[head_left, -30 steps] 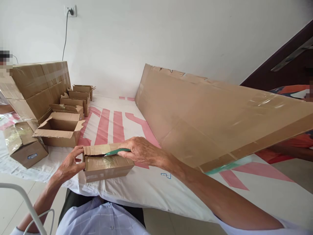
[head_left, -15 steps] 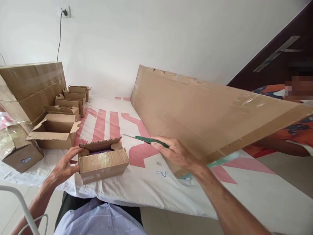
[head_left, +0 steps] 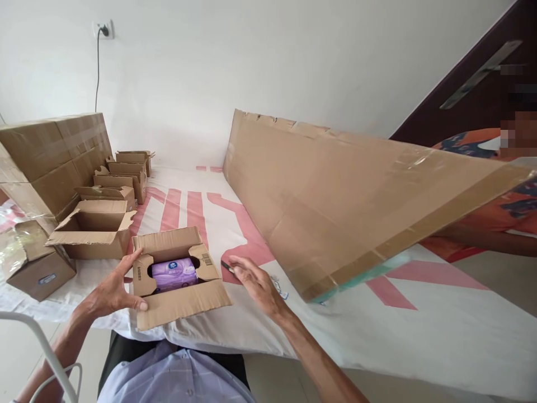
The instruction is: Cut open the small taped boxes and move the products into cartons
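A small cardboard box (head_left: 180, 302) stands open near the table's front edge, its flaps spread out. Inside it lies a purple pack (head_left: 174, 273). My left hand (head_left: 111, 291) grips the box's left side, thumb on the left flap. My right hand (head_left: 255, 282) rests low on the tablecloth just right of the box, fingers stretched forward. The dark tip of a cutter (head_left: 227, 266) pokes out from under its fingertips; the handle is hidden by the hand.
A long flat cardboard sheet (head_left: 335, 207) slants over the table's right half, and a person in orange (head_left: 495, 201) sits behind it. At left are an empty open box (head_left: 92, 229), a taped box (head_left: 33, 263), a large carton (head_left: 46, 157) and several small boxes (head_left: 121, 173).
The cutter was drawn out of the box's taped seam and swung right, then lowered to the cloth. The box's flaps now stand open, showing the purple pack.
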`<action>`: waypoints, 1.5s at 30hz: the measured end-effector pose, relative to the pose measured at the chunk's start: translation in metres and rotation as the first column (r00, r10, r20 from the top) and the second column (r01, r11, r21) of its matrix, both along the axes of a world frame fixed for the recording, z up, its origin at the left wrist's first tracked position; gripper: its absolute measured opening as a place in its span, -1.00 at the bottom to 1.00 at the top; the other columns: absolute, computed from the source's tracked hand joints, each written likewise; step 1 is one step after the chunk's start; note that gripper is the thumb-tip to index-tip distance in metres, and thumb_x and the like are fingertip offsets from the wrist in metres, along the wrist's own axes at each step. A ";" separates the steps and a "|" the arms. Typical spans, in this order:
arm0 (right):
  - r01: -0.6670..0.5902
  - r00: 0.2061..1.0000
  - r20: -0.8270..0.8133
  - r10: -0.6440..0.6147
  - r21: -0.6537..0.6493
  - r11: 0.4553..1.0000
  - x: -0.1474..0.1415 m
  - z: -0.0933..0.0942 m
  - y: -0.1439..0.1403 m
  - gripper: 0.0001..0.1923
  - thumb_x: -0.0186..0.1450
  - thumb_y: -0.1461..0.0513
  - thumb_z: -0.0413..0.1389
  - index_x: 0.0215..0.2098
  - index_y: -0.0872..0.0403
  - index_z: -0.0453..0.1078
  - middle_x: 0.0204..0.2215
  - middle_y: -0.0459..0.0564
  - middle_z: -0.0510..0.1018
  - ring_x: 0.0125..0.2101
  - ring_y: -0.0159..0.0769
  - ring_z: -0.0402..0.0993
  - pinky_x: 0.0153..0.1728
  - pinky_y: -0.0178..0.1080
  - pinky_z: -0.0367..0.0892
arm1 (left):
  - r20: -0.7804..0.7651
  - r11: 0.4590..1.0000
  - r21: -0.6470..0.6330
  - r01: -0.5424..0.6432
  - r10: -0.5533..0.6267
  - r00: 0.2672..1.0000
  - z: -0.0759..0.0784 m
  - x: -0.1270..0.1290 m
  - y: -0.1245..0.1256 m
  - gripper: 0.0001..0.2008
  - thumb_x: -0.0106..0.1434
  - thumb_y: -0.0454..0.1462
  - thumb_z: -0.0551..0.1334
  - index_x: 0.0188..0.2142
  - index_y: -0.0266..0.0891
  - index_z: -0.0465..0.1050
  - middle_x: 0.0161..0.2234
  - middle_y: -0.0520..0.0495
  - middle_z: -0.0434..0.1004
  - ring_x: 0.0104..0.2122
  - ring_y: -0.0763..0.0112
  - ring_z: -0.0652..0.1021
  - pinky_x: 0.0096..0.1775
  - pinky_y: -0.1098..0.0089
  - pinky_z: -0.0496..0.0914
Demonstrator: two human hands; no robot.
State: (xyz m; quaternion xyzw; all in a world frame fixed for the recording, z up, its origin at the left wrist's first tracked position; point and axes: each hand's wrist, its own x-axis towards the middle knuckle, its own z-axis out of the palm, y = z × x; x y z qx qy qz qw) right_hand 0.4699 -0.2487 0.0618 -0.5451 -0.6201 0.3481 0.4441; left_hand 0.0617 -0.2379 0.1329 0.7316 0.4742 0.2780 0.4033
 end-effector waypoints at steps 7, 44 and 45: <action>-0.159 0.987 -0.030 0.158 -0.003 0.987 -0.081 0.021 -0.014 -0.04 0.30 0.02 0.35 0.55 -0.03 0.08 0.50 0.20 0.28 0.48 0.08 0.22 0.46 0.19 0.21 | -0.083 0.999 0.017 -0.045 0.046 0.995 0.004 -0.011 0.004 0.38 -0.06 0.12 0.62 0.61 -0.04 -0.06 0.46 -0.34 0.23 0.38 -0.29 0.39 0.34 -0.21 0.38; -0.050 0.957 0.288 -0.027 0.256 0.965 -0.092 0.029 0.016 -0.57 0.34 0.29 0.07 0.15 -0.01 0.49 0.04 0.10 0.64 0.04 -0.05 0.62 0.08 0.01 0.54 | -0.396 0.914 0.231 -0.334 0.402 0.825 0.021 0.021 0.005 -0.29 0.18 -0.13 0.30 0.31 -0.30 0.35 0.20 -0.37 0.52 0.18 -0.22 0.58 0.19 -0.08 0.47; -0.051 0.961 0.276 -0.023 0.260 0.964 -0.092 0.027 0.016 -0.55 0.34 0.31 0.05 0.16 -0.01 0.49 0.03 0.09 0.64 0.01 -0.07 0.62 0.05 -0.01 0.55 | -0.324 0.921 0.213 -0.327 0.383 0.865 0.021 0.012 0.004 -0.31 0.24 -0.09 0.27 0.34 -0.26 0.36 0.20 -0.32 0.56 0.18 -0.18 0.59 0.17 -0.04 0.51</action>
